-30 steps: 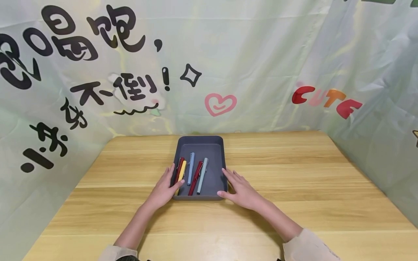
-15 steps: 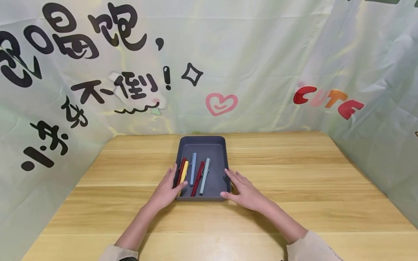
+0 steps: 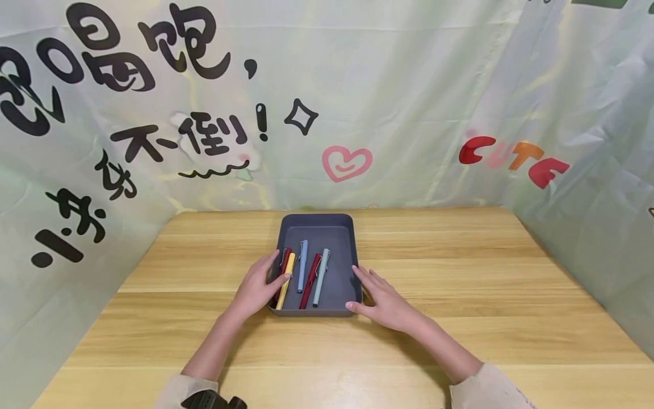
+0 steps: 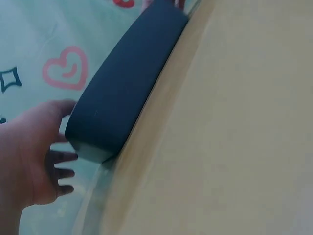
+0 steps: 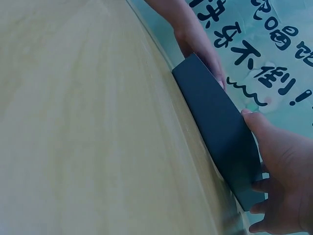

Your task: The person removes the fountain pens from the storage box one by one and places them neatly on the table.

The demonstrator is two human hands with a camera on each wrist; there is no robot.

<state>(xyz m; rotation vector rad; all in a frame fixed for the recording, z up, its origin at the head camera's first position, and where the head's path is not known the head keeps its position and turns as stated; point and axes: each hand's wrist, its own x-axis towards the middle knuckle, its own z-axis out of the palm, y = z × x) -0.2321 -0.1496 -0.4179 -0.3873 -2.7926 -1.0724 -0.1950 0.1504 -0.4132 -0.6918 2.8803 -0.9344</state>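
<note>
A dark grey rectangular tray (image 3: pixel 339 272) lies on the table with several pens in its left half. They are a dark red pen (image 3: pixel 283 270) at the left wall, a yellow pen (image 3: pixel 287 284), a blue pen (image 3: pixel 302 267), another dark red pen (image 3: pixel 309 282) and a pale blue-green pen (image 3: pixel 321 278). My left hand (image 3: pixel 255 289) is at the tray's left side, its thumb reaching over the rim by the yellow pen. In the left wrist view its fingers hang loosely spread near the tray corner. My right hand (image 3: pixel 382 298) rests against the right side, thumb at the front corner, fingers fairly straight.
The wooden table (image 3: pixel 460 272) extends to both sides of the tray and in front of it. A printed cloth (image 3: pixel 398 102) hangs behind the table and along both sides. A black device (image 3: pixel 209 399) is at the left cuff.
The left hand has shifted slightly away along the tray's side, and the tray's front left corner now shows. The tray appears slightly further right than a second ago. The right hand stays beside it.
</note>
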